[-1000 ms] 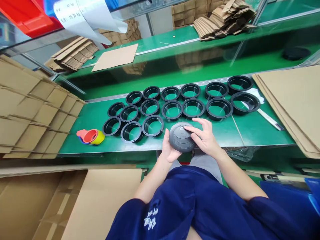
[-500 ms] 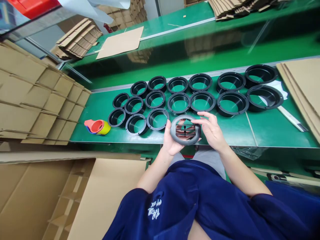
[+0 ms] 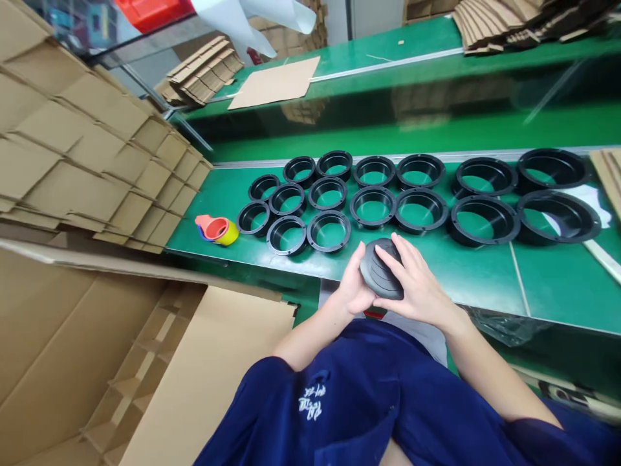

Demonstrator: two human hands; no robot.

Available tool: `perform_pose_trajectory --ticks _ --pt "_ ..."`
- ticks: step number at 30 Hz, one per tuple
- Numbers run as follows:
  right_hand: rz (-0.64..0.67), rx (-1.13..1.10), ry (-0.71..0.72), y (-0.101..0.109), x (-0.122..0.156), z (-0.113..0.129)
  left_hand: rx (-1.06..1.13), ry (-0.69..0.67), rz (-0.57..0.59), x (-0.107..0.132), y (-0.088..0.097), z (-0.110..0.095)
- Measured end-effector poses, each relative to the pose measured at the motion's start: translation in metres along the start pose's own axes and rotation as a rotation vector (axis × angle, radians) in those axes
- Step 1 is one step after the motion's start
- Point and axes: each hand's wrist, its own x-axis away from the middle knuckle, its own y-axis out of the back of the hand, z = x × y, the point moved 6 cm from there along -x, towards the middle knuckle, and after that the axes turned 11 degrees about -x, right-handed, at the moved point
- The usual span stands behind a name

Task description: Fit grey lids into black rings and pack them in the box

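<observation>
"So, where is the dark round piece (image 3: 381, 266)?"

"Between the person's two hands, held up at the front edge of the desk (image 3: 557, 278). The left hand (image 3: 356, 285) has its grip closed around the left rim. The right hand (image 3: 417, 281) grips the other side, fingers lying over the ridged face and thumb by the lower rim, so part of that face is hidden."

"What stands in the way beyond it?"

"Black rings (image 3: 421, 197), in uneven rows, filling much of the way from the hands to the desk's back edge and running from left of the middle to near the right edge. The closest ones sit just past the fingers."

"And towards the ends?"

"Near the front left corner, red, yellow and blue cups (image 3: 217, 228) nest together, with folded cardboard dividers (image 3: 121, 155) banked up at the left edge. Towards the right edge, a white sheet (image 3: 592, 200) is partly covered by a ring; a white strip (image 3: 604, 262) lies in front of it, cut off by the view."

"Anything below?"

"An open carton (image 3: 58, 323) under the front left corner, its flap (image 3: 194, 375) reaching towards the person's left arm, and clear plastic (image 3: 507, 327) hanging below the front edge, right of the hands."
</observation>
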Motion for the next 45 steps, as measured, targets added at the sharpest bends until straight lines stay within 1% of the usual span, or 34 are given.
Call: perform_pose_trajectory --ticks 3,4,5,6,9,10,11,12,14,17,19,21,23,25,26,28,30,32,34,35,36,38,40,41,42,44,45 --pt "-0.002 -0.084 -0.03 -0.005 -0.001 -0.001 -0.198 -0.028 -0.032 0.009 0.006 0.003" --pt "0.015 -0.127 -0.037 -0.007 -0.001 -0.002 -0.298 -0.068 -0.058 0.014 0.011 0.0" --pt "0.037 -0.166 -0.043 -0.009 -0.001 -0.003 -0.415 -0.139 -0.113 0.019 0.019 -0.008" --pt "0.055 -0.193 -0.049 -0.011 -0.001 -0.004 -0.547 -0.242 -0.21 0.026 0.028 -0.019" --pt "0.033 -0.173 -0.071 -0.012 -0.003 -0.011 -0.939 -0.614 -0.643 0.054 0.056 -0.065" --pt "0.012 -0.143 -0.075 -0.012 -0.006 -0.013 -1.039 -0.695 -0.748 0.061 0.063 -0.076" --pt "-0.003 -0.11 -0.075 -0.012 -0.009 -0.015 -1.113 -0.737 -0.803 0.066 0.068 -0.084" --pt "-0.007 -0.08 -0.071 -0.013 -0.014 -0.016 -1.161 -0.746 -0.81 0.066 0.072 -0.088" --pt "0.008 -0.029 -0.049 -0.017 -0.026 -0.014 -1.196 -0.723 -0.75 0.064 0.076 -0.086" --pt "0.035 0.052 0.004 -0.026 -0.052 -0.006 -1.179 -0.714 -0.679 0.066 0.073 -0.074" --pt "0.053 0.114 0.041 -0.034 -0.07 0.0 -1.162 -0.73 -0.666 0.073 0.069 -0.067" --pt "0.084 0.175 0.075 -0.043 -0.087 0.005 -1.127 -0.776 -0.727 0.088 0.067 -0.068" --pt "0.121 0.23 0.097 -0.053 -0.099 0.007 -1.087 -0.835 -0.85 0.108 0.07 -0.075" --pt "0.152 0.268 0.107 -0.063 -0.106 0.007 -1.072 -0.887 -0.975 0.128 0.073 -0.083" --pt "0.162 0.28 0.109 -0.067 -0.108 0.007 -1.074 -0.908 -1.018 0.136 0.074 -0.086" --pt "0.177 0.293 0.109 -0.075 -0.109 0.005 -1.072 -0.937 -1.066 0.146 0.076 -0.089" --pt "0.198 0.295 0.104 -0.082 -0.109 0.002 -1.056 -0.935 -1.07 0.147 0.078 -0.089" --pt "0.221 0.284 0.103 -0.086 -0.108 0.0 -1.058 -0.909 -1.038 0.141 0.077 -0.09" --pt "0.208 0.25 0.11 -0.08 -0.108 -0.001 -1.101 -0.891 -0.964 0.131 0.069 -0.097" --pt "0.164 0.224 0.108 -0.072 -0.108 -0.002 -1.134 -0.901 -0.918 0.125 0.061 -0.104" --pt "0.086 0.193 0.096 -0.06 -0.108 -0.005 -1.177 -0.931 -0.873 0.12 0.051 -0.112" --pt "-0.152 0.13 0.035 -0.029 -0.104 -0.014 -1.287 -1.025 -0.794 0.109 0.029 -0.13" --pt "-0.394 0.076 -0.027 0.001 -0.095 -0.026 -1.421 -1.07 -0.686 0.091 0.01 -0.138" --pt "-0.477 0.055 -0.04 0.011 -0.089 -0.032 -1.481 -1.046 -0.609 0.079 0.005 -0.136" --pt "-0.529 0.041 -0.041 0.018 -0.084 -0.036 -1.531 -0.983 -0.521 0.065 0.004 -0.131" --pt "-0.569 0.022 -0.024 0.022 -0.077 -0.042 -1.596 -0.829 -0.384 0.04 0.012 -0.115" --pt "-0.581 0.013 -0.017 0.022 -0.075 -0.044 -1.626 -0.768 -0.35 0.031 0.019 -0.107"
